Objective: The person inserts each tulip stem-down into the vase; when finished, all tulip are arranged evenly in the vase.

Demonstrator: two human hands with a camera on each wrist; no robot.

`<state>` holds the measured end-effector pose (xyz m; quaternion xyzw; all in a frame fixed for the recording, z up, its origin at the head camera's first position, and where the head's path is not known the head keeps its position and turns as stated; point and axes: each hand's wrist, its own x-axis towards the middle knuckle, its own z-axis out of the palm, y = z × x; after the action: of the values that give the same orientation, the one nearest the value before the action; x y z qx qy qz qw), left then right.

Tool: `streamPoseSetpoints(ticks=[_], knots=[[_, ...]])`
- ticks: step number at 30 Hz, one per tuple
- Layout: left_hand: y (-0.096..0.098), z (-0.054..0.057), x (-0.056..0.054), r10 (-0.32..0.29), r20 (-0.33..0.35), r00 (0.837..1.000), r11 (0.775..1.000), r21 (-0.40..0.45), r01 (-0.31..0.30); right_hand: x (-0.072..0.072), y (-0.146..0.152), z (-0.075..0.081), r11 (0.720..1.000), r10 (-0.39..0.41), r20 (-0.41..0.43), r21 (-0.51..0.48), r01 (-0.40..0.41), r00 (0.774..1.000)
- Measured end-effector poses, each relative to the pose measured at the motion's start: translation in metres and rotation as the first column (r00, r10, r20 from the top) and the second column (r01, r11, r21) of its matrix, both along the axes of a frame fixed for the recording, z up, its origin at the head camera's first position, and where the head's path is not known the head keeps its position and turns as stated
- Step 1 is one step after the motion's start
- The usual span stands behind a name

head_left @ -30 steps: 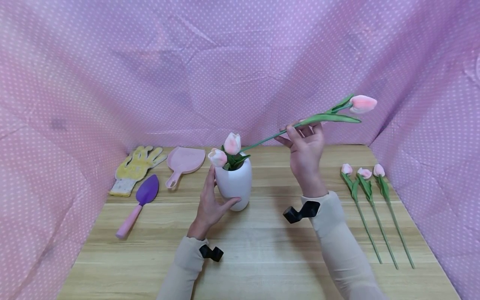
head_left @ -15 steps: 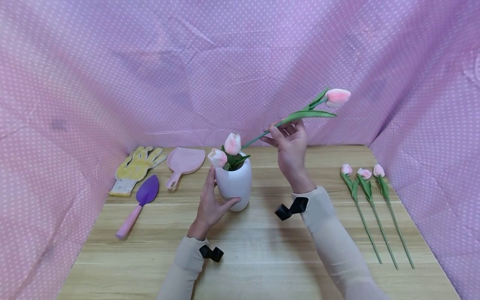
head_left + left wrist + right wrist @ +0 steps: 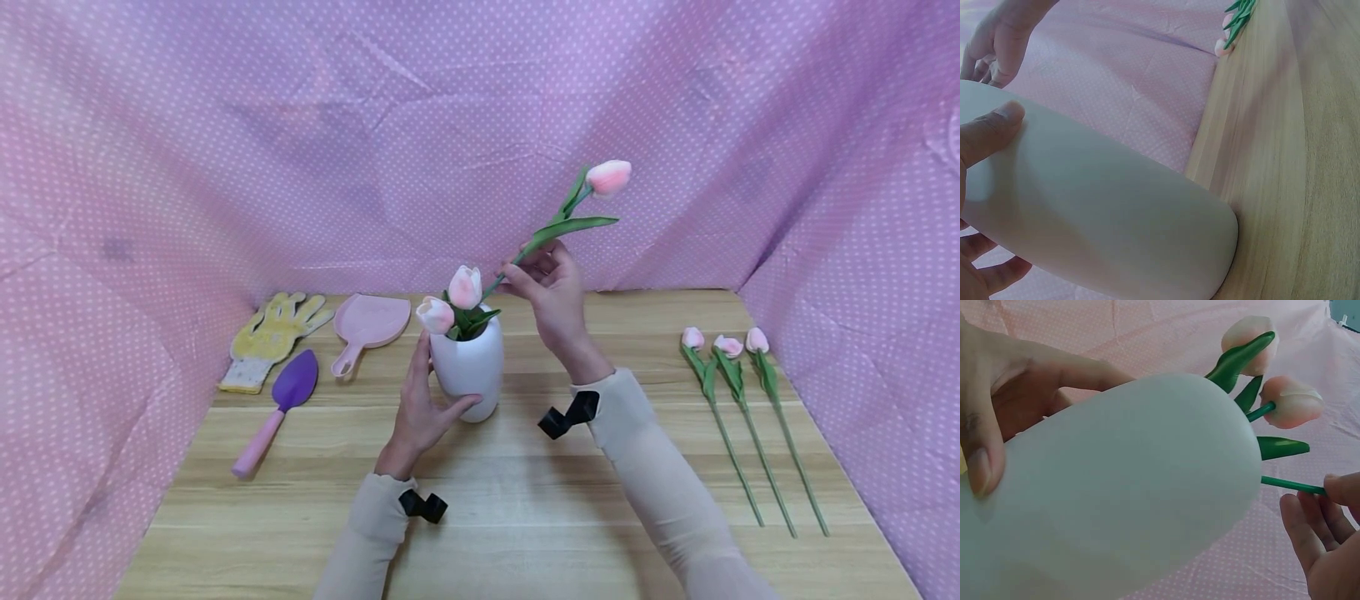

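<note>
A white vase [image 3: 471,367] stands on the wooden table with two pink-white tulips [image 3: 466,287] in its mouth. My left hand [image 3: 423,410] holds the vase from the left, thumb across its front and fingers round its side. Between thumb and fingers, my right hand [image 3: 553,298] pinches the stem of another pink tulip [image 3: 608,177], whose bloom leans up to the right. In the right wrist view this tulip's green stem [image 3: 1291,485] passes over the vase's rim; its lower end is hidden inside. The left wrist view shows my left thumb [image 3: 994,131] against the vase.
Three more tulips [image 3: 738,400] lie side by side at the right of the table [image 3: 510,533]. On the left are a yellow-and-white glove [image 3: 273,337], a pink dustpan [image 3: 371,321] and a purple trowel [image 3: 295,379] with a pink handle. Pink dotted cloth [image 3: 420,167] hangs behind.
My right hand has moved left toward the vase, and the held tulip has swung more upright, its stem going deeper into the vase's mouth. My left hand and the vase have stayed put.
</note>
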<state>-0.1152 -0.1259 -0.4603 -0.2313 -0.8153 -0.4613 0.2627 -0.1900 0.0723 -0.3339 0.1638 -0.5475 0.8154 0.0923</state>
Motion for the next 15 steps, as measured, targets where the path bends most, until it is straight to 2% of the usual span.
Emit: streamPoseSetpoints(ticks=[6,15], knots=[[0.0,0.001,0.0,0.002,0.013,1.0,1.0,-0.002,-0.002,0.0,-0.005,-0.004,0.998,0.021,-0.01,0.059,-0.021,1.0],[-0.001,0.002,0.0,0.009,0.026,1.0,1.0,-0.012,-0.009,0.003,-0.007,-0.011,0.988,0.095,-0.023,0.123,-0.091,0.995]])
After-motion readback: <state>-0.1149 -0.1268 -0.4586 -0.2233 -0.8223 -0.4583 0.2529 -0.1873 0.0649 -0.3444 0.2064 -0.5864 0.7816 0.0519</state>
